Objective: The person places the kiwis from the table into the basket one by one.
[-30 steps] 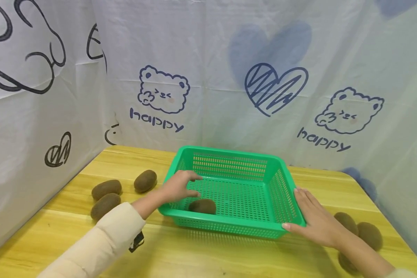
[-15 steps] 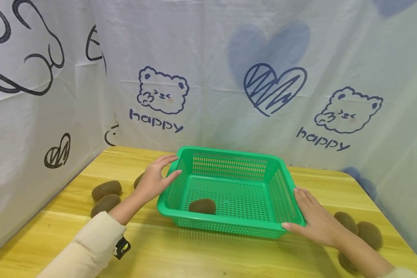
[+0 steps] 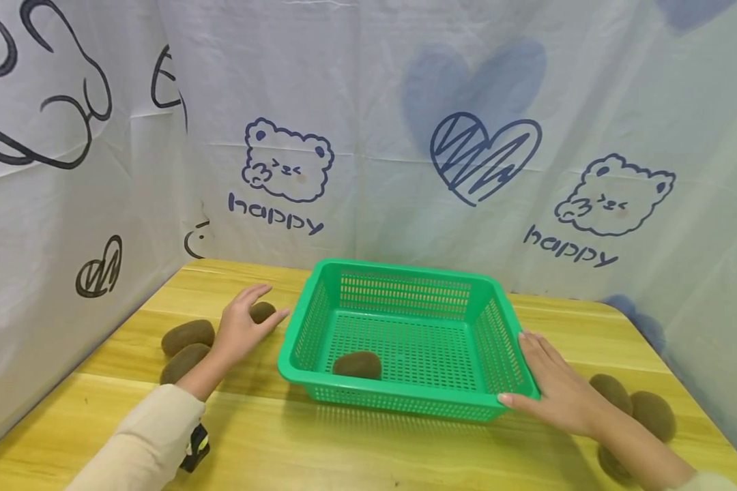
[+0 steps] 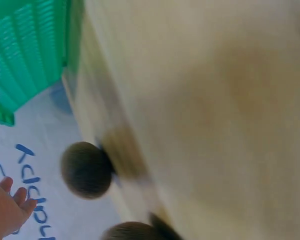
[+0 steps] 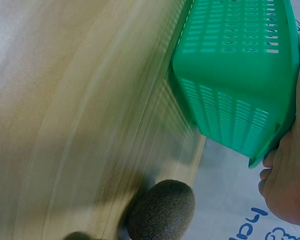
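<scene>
A green plastic basket [image 3: 393,392] with slotted sides stands on the table, one brown kiwi [image 3: 357,365] lying inside near its front left corner. With the thumb on the front corner and the fingers along the right rim, my right hand [image 3: 559,385] holds the basket; the right wrist view shows the fingertips below the rim. My left hand [image 3: 239,331], thumb and fingers spread, hovers left of the basket and partly hides a kiwi [image 3: 262,313]. That kiwi [image 4: 86,170] is apart from the fingers [image 4: 21,196] in the left wrist view.
Two kiwis, a farther one [image 3: 188,337] and a nearer one [image 3: 185,362], lie left of my left hand. Three more, including one kiwi [image 3: 654,416], sit together beside my right forearm. A printed cloth [image 3: 381,204] hangs behind the wooden table [image 3: 344,453].
My left hand has come out of the basket, passed over its left rim and moved left to the kiwi there. The kiwi in the basket and my right hand stay put.
</scene>
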The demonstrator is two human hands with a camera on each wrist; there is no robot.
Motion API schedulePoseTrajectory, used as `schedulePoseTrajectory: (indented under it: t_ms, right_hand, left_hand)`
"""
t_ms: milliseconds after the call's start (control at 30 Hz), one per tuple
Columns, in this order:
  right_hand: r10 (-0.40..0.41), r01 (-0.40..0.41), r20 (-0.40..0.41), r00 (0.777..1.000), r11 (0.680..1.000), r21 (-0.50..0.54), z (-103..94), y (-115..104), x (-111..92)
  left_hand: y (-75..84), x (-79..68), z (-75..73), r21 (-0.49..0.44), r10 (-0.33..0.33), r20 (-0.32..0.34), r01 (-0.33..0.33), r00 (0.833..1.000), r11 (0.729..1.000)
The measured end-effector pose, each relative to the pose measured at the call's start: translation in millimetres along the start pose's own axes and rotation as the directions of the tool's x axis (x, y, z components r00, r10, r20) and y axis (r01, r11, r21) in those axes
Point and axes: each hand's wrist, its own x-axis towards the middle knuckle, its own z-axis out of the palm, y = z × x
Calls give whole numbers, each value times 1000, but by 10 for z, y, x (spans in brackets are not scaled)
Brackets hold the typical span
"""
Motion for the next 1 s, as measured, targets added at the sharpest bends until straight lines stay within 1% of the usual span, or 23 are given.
schedulePoseTrajectory:
  t_ms: [200, 300, 367, 467, 633, 667, 733, 867, 1000]
  right_hand:
    - [7, -7, 9, 1000, 1000, 19, 8, 7, -3]
    - [10, -11, 13, 1000, 1000, 23, 7, 8, -6]
    - [11, -11, 14, 1000, 1000, 24, 6, 5, -5]
    - [9, -9, 13, 1000, 1000, 24, 8, -1, -2]
    - [9, -9, 14, 1000, 1000, 29, 10, -5, 6]
    - [6, -6, 13, 1000, 1000, 28, 10, -3, 6]
    - [4, -5, 12, 1000, 1000, 25, 10, 0, 7]
    - [3, -3, 11, 1000, 1000, 25, 7, 3, 8]
    - [1, -1, 10, 1000, 1000, 28, 5, 5, 6]
  left_hand:
    - [-143, -53, 28, 17, -111, 27, 111, 993, 994]
    - [-214, -55, 47, 36, -167, 51, 165, 985, 986]
    - [-255, -49, 54, 44, -207, 68, 204, 976, 978]
    - [-308, -35, 51, 54, -271, 91, 267, 958, 962]
    - [-363, -24, 26, 92, -384, 128, 375, 914, 923]
    - [-371, -23, 22, 99, -398, 137, 387, 907, 917]
    - [-386, -26, 18, 103, -413, 153, 401, 898, 910]
    - [-407, -36, 27, 98, -428, 165, 417, 889, 904]
    - [-408, -47, 42, 106, -452, 181, 440, 873, 892]
